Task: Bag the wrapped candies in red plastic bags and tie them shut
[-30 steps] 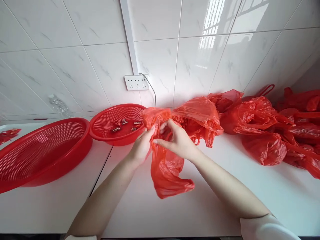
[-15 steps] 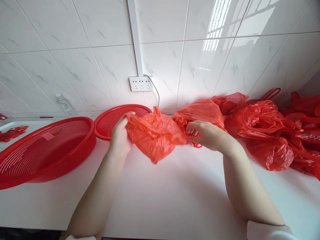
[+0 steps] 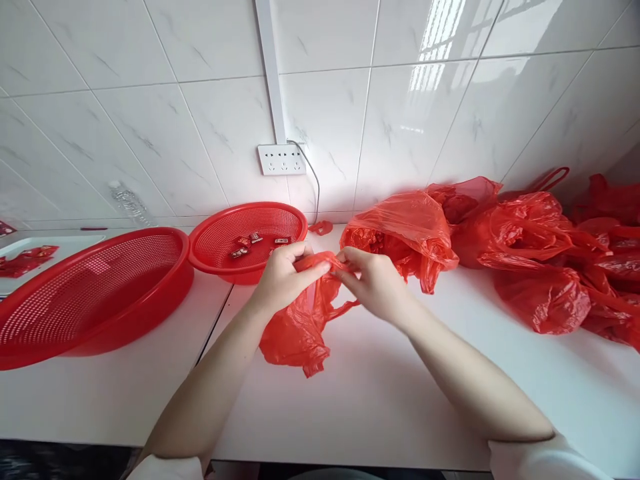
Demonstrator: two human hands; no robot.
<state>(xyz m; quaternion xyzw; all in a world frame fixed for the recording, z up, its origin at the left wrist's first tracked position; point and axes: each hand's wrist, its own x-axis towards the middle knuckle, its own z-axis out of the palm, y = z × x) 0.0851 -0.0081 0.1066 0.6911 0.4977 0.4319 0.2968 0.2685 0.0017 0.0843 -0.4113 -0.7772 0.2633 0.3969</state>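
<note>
A thin red plastic bag hangs crumpled over the white table, its upper edge pinched between both hands. My left hand grips the top of it from the left, thumb pressed on the plastic. From the right, my right hand pinches the same edge with thumb and fingers, very close to the left fingertips. Just behind my left hand stands a small red basket with several small wrapped packets inside. Another red plastic bag lies beyond my right hand, its mouth partly spread.
A large red basket stands at the left, near a white tray holding red packets. Several red bags are heaped at the right. A power strip is on the tiled wall, and a red scrap lies below its cable.
My hands have come together, the right moving left, and now pinch the bag's edge. The bag hangs lower, uncovering the small basket and its packets. The view has shifted slightly.
</note>
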